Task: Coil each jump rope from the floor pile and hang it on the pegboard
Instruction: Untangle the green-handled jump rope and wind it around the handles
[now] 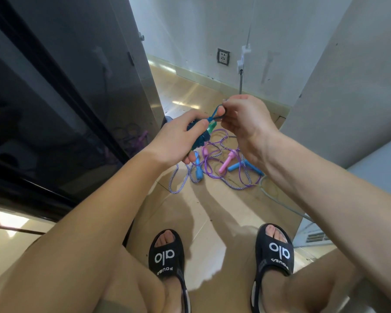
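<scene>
My left hand grips a coiled blue jump rope with dark blue handles. A small loop of that blue cord sticks up between the hands, and my right hand pinches it. Below, on the floor, lies the pile: a purple rope with pink handles, tangled with a blue-and-white striped rope that has light blue handles. A green handle peeks out just under the held coil. No pegboard is in view.
A dark glass-fronted cabinet stands close on the left. A grey wall panel rises on the right. A wall socket and a pipe are on the back wall. A grey cable runs across the floor. My feet in black slides stand below.
</scene>
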`<act>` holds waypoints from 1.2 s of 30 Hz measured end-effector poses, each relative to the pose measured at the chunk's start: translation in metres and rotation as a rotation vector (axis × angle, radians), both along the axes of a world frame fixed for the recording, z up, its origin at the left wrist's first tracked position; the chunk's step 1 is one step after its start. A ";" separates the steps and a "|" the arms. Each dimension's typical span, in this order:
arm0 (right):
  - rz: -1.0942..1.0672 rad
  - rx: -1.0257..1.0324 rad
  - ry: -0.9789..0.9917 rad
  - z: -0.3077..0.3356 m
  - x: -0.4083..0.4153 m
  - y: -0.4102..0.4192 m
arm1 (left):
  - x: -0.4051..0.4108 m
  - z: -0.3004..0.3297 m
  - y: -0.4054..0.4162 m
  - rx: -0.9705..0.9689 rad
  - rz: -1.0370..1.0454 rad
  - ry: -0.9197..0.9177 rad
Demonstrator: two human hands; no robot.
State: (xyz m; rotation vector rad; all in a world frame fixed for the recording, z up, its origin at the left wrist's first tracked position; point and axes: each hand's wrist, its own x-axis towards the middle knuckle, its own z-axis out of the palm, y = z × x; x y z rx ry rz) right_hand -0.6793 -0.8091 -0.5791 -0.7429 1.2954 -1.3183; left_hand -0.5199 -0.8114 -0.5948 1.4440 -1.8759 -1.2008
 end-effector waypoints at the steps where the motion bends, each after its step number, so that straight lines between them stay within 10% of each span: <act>1: 0.007 -0.018 0.014 0.000 0.002 0.001 | 0.000 -0.001 -0.001 0.015 0.017 -0.003; 27: 0.283 0.081 0.084 -0.002 -0.018 -0.043 | -0.025 -0.033 -0.040 0.101 0.016 0.105; 36: 0.112 -0.118 0.638 0.025 -0.046 -0.149 | -0.054 0.003 -0.149 0.109 0.101 0.212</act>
